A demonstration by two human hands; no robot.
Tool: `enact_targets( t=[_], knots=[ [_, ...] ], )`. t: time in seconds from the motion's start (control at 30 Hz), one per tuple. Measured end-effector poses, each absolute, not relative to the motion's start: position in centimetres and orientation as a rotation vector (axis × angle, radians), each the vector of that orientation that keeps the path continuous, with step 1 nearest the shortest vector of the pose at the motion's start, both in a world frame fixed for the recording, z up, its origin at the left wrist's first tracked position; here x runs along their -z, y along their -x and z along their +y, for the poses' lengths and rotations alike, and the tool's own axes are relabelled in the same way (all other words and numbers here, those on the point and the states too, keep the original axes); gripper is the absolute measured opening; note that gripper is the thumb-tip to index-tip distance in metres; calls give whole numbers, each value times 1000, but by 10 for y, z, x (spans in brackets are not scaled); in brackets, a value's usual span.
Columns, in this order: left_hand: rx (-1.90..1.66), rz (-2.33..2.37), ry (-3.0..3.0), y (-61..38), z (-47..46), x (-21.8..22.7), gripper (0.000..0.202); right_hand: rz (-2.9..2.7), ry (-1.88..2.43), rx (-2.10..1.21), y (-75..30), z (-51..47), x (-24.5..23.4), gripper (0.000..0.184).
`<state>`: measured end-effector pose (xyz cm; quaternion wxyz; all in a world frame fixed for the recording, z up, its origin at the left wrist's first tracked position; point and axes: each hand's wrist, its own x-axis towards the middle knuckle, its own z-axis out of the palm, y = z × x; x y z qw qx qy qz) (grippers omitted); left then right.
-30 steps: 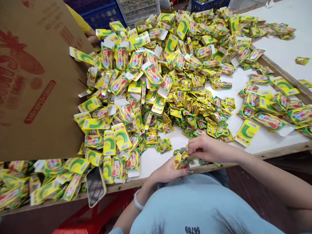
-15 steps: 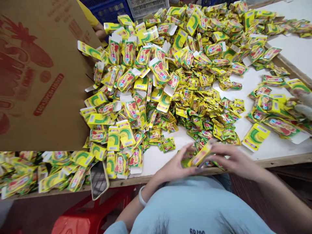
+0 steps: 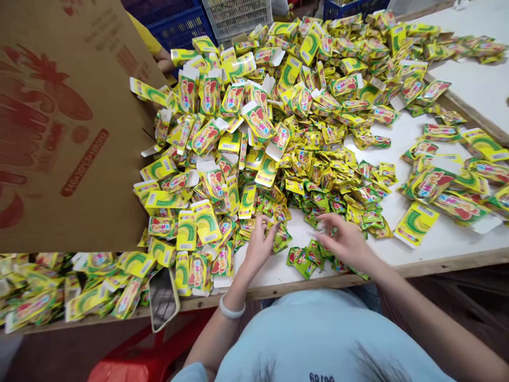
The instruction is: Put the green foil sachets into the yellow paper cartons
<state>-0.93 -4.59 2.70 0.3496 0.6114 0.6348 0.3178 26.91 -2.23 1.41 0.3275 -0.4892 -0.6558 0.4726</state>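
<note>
Along the near edge of the bench (image 3: 457, 249), the yellow box held a moment ago is out of grasp — the left hand (image 3: 257, 248), narrowly parted, now reaches among loose sachets (image 3: 283, 241); the right hand (image 3: 345, 243), loosely spread, hovers beside green sachets (image 3: 304, 261) near that edge.

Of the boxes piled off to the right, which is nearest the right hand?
The yellow box, flat at the front-left of that pile; the others lie farther from the right hand.
</note>
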Motion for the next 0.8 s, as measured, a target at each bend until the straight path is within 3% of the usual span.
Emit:
enact_targets(
  t=[0.17, 0.23, 0.4, 0.5, 0.63, 0.73, 0.77, 0.8],
  knots=[
    [-1089, 1516, -1179, -6, -50, -29, 37, -1350, 1090, -1793, -171, -39, -9, 42],
    [-1136, 1514, -1100, -9, -51, -28, 40, -1202, 1066, -1874, -166, -37, -13, 44],
    [-1059, 1447, -1038, -11, -56, -23, 49, -1234, 1226, -1734, -180, -38, -20, 43],
    [-994, 1435, -1132, -9, -59, -22, 45, -1630, 1247, -1586, -190, -36, -22, 37],
    [-790, 1275, -1374, -1, -62, -30, 47, -2232, 1159, -1124, -203, -26, -32, 23],
    [-682, 1232, -1627, 1, -65, -43, 49, -2312, 1119, -1066, -211, -21, -40, 12],
    [-662, 1239, -1708, -1, -67, -47, 51, -2253, 1102, -1123, -213, -20, -42, 18],
    [-649, 1247, -1780, -4, -69, -50, 55, -2175, 1070, -1218, -215, -20, -42, 35]
  ],
)
